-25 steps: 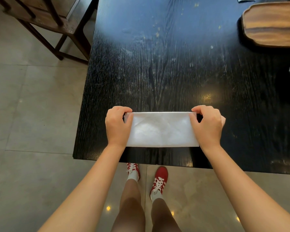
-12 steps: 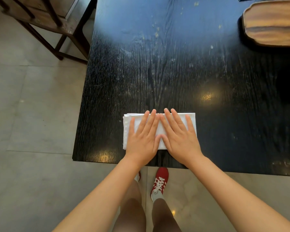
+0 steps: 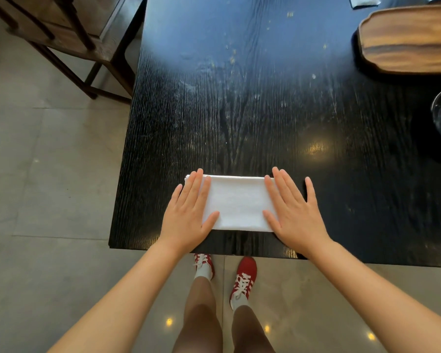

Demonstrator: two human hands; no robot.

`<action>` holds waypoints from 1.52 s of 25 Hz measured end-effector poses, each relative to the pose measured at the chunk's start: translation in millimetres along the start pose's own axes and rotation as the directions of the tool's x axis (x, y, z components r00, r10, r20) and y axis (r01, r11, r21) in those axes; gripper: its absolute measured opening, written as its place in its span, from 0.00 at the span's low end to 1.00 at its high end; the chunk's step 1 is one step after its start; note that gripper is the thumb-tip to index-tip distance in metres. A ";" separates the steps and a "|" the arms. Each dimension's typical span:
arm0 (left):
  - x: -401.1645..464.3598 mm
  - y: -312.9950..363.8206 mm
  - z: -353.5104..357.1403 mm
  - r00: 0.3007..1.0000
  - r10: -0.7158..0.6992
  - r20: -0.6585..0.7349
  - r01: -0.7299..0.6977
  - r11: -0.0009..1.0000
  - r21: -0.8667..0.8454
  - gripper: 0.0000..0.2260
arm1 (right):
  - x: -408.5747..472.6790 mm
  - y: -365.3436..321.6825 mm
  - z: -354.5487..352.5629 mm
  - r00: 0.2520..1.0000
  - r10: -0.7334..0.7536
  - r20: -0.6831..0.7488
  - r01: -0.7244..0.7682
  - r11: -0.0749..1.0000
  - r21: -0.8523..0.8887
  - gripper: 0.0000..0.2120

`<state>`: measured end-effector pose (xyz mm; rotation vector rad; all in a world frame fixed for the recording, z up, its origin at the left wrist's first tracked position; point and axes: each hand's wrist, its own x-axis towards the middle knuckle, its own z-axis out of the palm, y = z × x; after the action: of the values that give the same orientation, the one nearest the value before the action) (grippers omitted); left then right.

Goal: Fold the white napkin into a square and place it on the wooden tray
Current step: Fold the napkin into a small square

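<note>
Both flat palms had slid apart from the middle: left hand (image 3: 189, 215) and right hand (image 3: 294, 212), fingers straight, pressed the ends of the folded white cloth napkin (image 3: 236, 202) near the black wooden table (image 3: 239, 98) edge. Uneven pressure could skew the layers, spoiling the square before the brown wooden tray (image 3: 407, 39).

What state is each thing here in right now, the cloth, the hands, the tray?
white napkin: folded into a rectangle, flat on the black table
left hand: flat, fingers straight, pressing the napkin's left end
right hand: flat, pressing its right end
wooden tray: nothing visible on it, far right
</note>
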<state>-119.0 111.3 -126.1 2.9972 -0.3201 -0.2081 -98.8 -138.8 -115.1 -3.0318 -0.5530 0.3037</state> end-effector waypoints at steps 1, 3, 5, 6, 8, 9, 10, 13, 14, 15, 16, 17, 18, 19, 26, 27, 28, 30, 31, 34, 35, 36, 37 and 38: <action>2.0 -1.2 -1.9 1.000 -0.002 -0.013 0.002 0.999 0.036 0.31 | -7.1 -9.1 0.7 0.998 0.056 -0.024 -0.056 0.998 0.013 0.31; 2.5 7.9 -5.2 0.993 -0.104 -0.050 0.107 0.993 0.050 0.31 | -25.4 -37.1 4.8 0.977 0.203 -0.062 -0.199 0.978 0.066 0.31; 3.5 29.4 -4.5 0.965 -0.254 -0.060 0.253 0.967 -0.024 0.31 | -46.9 -68.1 10.8 0.946 0.318 -0.061 -0.307 0.941 0.141 0.31; 6.6 38.3 -3.2 0.949 -0.310 -0.054 0.307 0.949 -0.070 0.31 | -57.4 -81.8 14.4 0.941 0.334 -0.048 -0.323 0.933 0.156 0.31; 18.8 44.3 -1.8 0.946 -0.320 -0.054 0.312 0.943 -0.119 0.31 | -77.4 -96.2 19.7 0.957 0.288 -0.037 -0.281 0.951 0.127 0.32; 27.2 42.2 -1.3 0.961 -0.269 -0.060 0.261 0.959 -0.113 0.32 | -84.6 -93.6 21.6 0.973 0.224 -0.047 -0.219 0.970 0.103 0.32; 36.2 38.4 -1.7 0.980 -0.188 -0.066 0.182 0.979 -0.089 0.33 | -88.3 -85.2 22.2 0.989 0.133 -0.063 -0.128 0.989 0.077 0.33; 64.8 32.4 -6.3 0.986 0.161 -0.052 -0.161 0.987 0.008 0.35 | -84.2 -43.3 23.6 0.967 -0.224 -0.124 0.225 0.974 -0.009 0.29; 74.3 34.1 -6.9 0.962 0.272 -0.038 -0.271 0.962 0.030 0.35 | -80.0 -29.3 24.3 0.934 -0.326 -0.143 0.325 0.945 -0.034 0.27; 83.6 38.3 -7.5 0.937 0.350 -0.022 -0.349 0.936 0.043 0.36 | -76.1 -18.2 25.2 0.900 -0.405 -0.158 0.401 0.914 -0.058 0.26; 91.4 45.1 -8.2 0.924 0.383 -0.008 -0.382 0.923 0.042 0.36 | -73.2 -11.0 26.4 0.872 -0.457 -0.175 0.451 0.889 -0.076 0.25; 96.9 53.5 -8.5 0.929 0.370 0.007 -0.370 0.928 0.031 0.37 | -71.2 -7.5 27.5 0.853 -0.482 -0.200 0.476 0.876 -0.079 0.24; 99.8 61.8 -8.3 0.944 0.329 0.019 -0.329 0.944 0.015 0.37 | -70.3 -7.0 28.6 0.843 -0.487 -0.228 0.484 0.872 -0.073 0.22; 101.2 68.6 -7.6 0.957 0.290 0.025 -0.290 0.957 0.008 0.37 | -70.4 -8.1 30.3 0.837 -0.484 -0.255 0.485 0.872 -0.062 0.21; 104.5 72.2 -8.4 0.962 0.271 0.044 -0.272 0.961 0.047 0.35 | -67.4 -9.3 31.8 0.798 -0.474 -0.373 0.508 0.861 -0.006 0.19; 104.3 73.2 -8.7 0.961 0.272 0.050 -0.274 0.960 0.048 0.35 | -66.6 -9.1 30.5 0.793 -0.475 -0.380 0.513 0.859 -0.003 0.19; 103.8 74.2 -9.7 0.959 0.279 0.051 -0.281 0.959 0.038 0.35 | -66.2 -8.7 29.2 0.790 -0.477 -0.386 0.518 0.855 0.003 0.18; 100.0 71.9 -16.4 0.947 0.320 0.026 -0.320 0.947 -0.018 0.34 | -67.6 -9.1 26.3 0.782 -0.475 -0.404 0.527 0.850 0.022 0.17; 95.1 67.7 -20.5 0.938 0.346 -0.005 -0.345 0.937 -0.059 0.33 | -68.7 -9.5 24.9 0.777 -0.470 -0.419 0.530 0.847 0.034 0.15; 56.6 40.6 -31.1 0.938 0.326 -0.118 -0.344 0.917 -0.202 0.29 | -72.0 -12.5 18.2 0.792 -0.426 -0.438 0.517 0.849 0.109 0.15; 39.0 26.8 -31.0 0.938 0.320 -0.136 -0.345 0.903 -0.254 0.26 | -71.2 -14.8 13.3 0.804 -0.386 -0.453 0.497 0.854 0.153 0.14; 21.6 12.5 -28.8 0.932 0.335 -0.137 -0.361 0.887 -0.289 0.24 | -69.1 -17.9 5.7 0.813 -0.341 -0.473 0.476 0.857 0.200 0.13; 5.5 -0.3 -25.3 0.924 0.360 -0.132 -0.383 0.876 -0.294 0.24 | -65.8 -22.3 -3.0 0.817 -0.302 -0.492 0.461 0.854 0.240 0.10; -7.3 -8.6 -20.5 0.914 0.385 -0.126 -0.405 0.872 -0.275 0.24 | -61.8 -26.5 -12.9 0.818 -0.274 -0.505 0.453 0.848 0.274 0.08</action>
<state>-121.4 123.4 -106.2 2.5649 -0.8070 -0.1021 -162.0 -136.0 -89.0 -2.4154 -0.8969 -0.2780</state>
